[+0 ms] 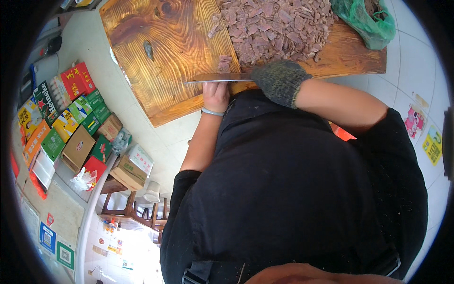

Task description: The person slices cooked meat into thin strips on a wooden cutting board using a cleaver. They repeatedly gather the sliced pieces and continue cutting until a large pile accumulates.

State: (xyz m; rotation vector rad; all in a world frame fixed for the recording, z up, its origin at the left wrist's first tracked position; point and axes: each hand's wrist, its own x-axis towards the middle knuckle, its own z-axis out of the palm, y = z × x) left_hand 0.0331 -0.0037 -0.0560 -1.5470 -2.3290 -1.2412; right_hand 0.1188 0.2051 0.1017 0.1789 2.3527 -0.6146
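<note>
My right hand [280, 83], in a dark knitted glove, is closed around a knife whose handle is hidden. The long blade [220, 77] points left across the near part of a wooden board [170, 56]. My bare left hand [215, 95], with a pale bangle at the wrist, is right against the blade's near side; its fingertips are hidden, so what they hold cannot be told. Just beyond the blade lie thin reddish-brown slices [225, 63], apparently of meat. A big heap of similar slices [276, 30] fills the back right.
A green plastic bag [377, 32] with dark contents stands at the back right corner. A small dark pointed object [148, 50] lies on the board's left part. Stacked cartons [78, 149] stand off to the left, with a white bucket [152, 191] and wooden stools [127, 207] nearby.
</note>
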